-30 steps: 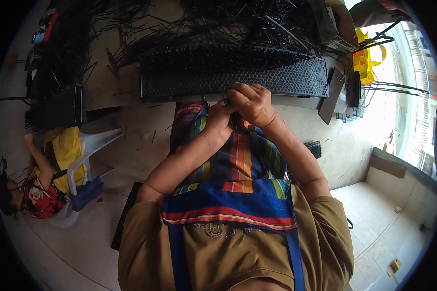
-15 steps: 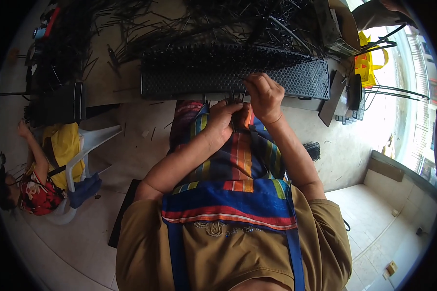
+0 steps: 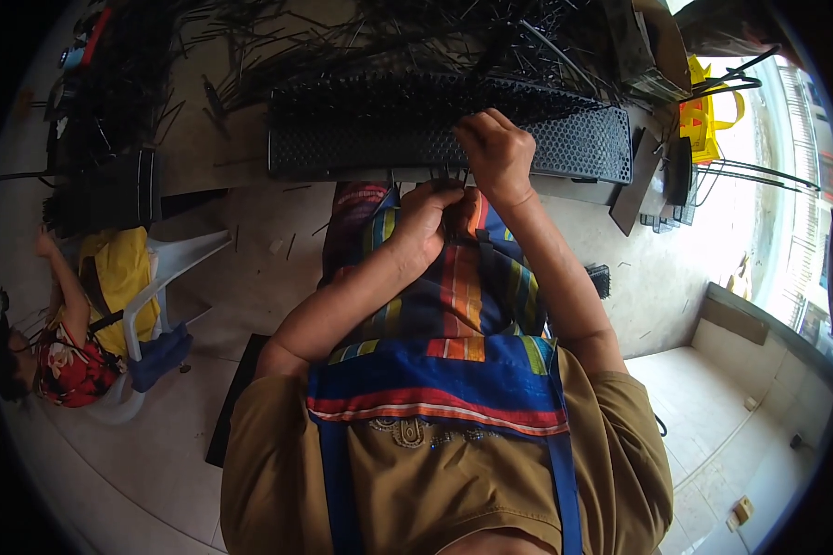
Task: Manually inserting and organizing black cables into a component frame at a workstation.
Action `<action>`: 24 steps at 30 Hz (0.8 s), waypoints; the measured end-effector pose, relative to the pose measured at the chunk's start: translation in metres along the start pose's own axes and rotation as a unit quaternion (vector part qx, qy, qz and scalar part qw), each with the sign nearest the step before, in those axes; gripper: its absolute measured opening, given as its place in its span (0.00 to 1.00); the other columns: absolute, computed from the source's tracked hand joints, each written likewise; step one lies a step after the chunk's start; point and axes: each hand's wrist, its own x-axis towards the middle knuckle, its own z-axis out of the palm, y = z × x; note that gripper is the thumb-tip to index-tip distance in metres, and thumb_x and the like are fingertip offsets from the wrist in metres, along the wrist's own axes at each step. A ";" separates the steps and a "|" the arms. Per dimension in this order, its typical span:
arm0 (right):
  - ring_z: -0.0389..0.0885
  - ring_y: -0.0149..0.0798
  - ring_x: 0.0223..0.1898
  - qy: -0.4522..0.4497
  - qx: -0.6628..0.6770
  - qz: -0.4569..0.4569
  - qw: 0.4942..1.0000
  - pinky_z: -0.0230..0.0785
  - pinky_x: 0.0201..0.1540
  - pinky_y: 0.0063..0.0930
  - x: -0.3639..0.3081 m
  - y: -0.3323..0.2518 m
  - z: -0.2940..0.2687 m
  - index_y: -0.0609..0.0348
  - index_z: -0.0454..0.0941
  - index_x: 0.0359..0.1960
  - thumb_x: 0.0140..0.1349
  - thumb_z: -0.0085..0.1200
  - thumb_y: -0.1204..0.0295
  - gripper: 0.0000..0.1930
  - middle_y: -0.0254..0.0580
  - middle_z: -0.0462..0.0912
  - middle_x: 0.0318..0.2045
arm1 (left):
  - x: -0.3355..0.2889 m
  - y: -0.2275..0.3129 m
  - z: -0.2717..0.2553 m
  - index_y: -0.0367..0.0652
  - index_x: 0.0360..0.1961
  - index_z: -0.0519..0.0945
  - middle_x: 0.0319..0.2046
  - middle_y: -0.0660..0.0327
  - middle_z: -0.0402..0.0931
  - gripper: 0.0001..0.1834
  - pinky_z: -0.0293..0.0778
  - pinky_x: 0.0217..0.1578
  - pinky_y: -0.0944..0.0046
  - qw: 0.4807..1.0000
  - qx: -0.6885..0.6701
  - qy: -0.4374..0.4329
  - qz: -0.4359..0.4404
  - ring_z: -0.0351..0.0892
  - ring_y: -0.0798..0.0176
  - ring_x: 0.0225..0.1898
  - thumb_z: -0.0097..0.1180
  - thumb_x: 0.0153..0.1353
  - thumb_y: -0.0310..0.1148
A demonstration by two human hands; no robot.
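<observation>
In front of me lies a long black panel (image 3: 361, 153) pierced with honeycomb holes. Thin black strips (image 3: 389, 100) stand densely along its far half. My right hand (image 3: 500, 153) is closed in a pinch over the bare near part of the panel; whatever is between its fingertips is too small to make out. Below the panel's near edge, above my lap, my left hand (image 3: 421, 220) is closed around several thin black strips, whose ends poke out past the fingers. A striped apron (image 3: 458, 287) covers my lap beneath both hands.
Loose black strips (image 3: 342, 51) litter the table behind the panel. At the back right stand a cardboard box (image 3: 652, 51) and a yellow bag (image 3: 699, 120). To my left, a person (image 3: 69, 342) sits on a white plastic chair (image 3: 153, 301) beside another black panel (image 3: 111, 194).
My right hand has moved up and slightly left, farther over the panel. My left hand has shifted only a little and keeps its grip.
</observation>
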 end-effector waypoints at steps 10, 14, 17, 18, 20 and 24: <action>0.81 0.47 0.24 -0.013 0.005 -0.008 1.000 0.72 0.24 0.36 0.004 0.004 -0.001 0.55 0.80 0.26 0.51 0.63 0.70 0.05 0.38 0.80 0.24 | 0.004 -0.004 -0.002 0.39 0.38 0.77 0.31 0.58 0.81 0.05 0.74 0.23 0.69 1.000 0.000 0.000 0.005 0.80 0.66 0.28 0.56 0.60 0.25; 0.81 0.48 0.25 -0.044 -0.061 -0.048 0.996 0.73 0.25 0.36 -0.001 0.004 -0.003 0.54 0.81 0.27 0.52 0.62 0.70 0.05 0.38 0.80 0.25 | 0.003 -0.002 -0.003 0.40 0.38 0.77 0.31 0.58 0.81 0.06 0.74 0.23 0.69 1.000 -0.010 -0.017 0.005 0.79 0.66 0.29 0.56 0.60 0.24; 0.81 0.44 0.24 -0.037 -0.048 -0.004 0.998 0.72 0.26 0.33 -0.008 0.001 -0.011 0.57 0.81 0.30 0.53 0.62 0.71 0.05 0.40 0.81 0.25 | 0.003 -0.003 -0.002 0.41 0.39 0.77 0.32 0.57 0.81 0.06 0.75 0.25 0.69 0.999 -0.022 -0.024 0.016 0.80 0.65 0.29 0.55 0.60 0.23; 0.82 0.39 0.23 -0.032 -0.024 0.044 0.998 0.72 0.26 0.29 -0.012 0.002 -0.015 0.59 0.81 0.32 0.53 0.62 0.73 0.06 0.42 0.82 0.25 | 0.002 -0.001 0.000 0.39 0.38 0.77 0.31 0.56 0.81 0.06 0.76 0.27 0.68 0.999 -0.032 -0.024 0.012 0.81 0.64 0.29 0.56 0.59 0.22; 0.82 0.38 0.24 -0.057 0.070 0.106 0.990 0.72 0.26 0.30 -0.023 0.010 -0.019 0.61 0.80 0.33 0.52 0.62 0.74 0.07 0.43 0.83 0.26 | 0.003 -0.001 0.001 0.38 0.37 0.77 0.30 0.55 0.81 0.06 0.78 0.28 0.67 0.999 -0.041 -0.025 0.007 0.82 0.63 0.29 0.56 0.58 0.20; 0.80 0.29 0.22 -0.043 0.205 0.276 0.938 0.70 0.23 0.26 -0.032 0.010 -0.020 0.65 0.78 0.35 0.51 0.60 0.80 0.09 0.42 0.83 0.25 | 0.007 -0.006 0.000 0.40 0.36 0.78 0.31 0.56 0.82 0.06 0.79 0.31 0.68 0.999 -0.030 -0.027 -0.013 0.82 0.63 0.30 0.57 0.58 0.20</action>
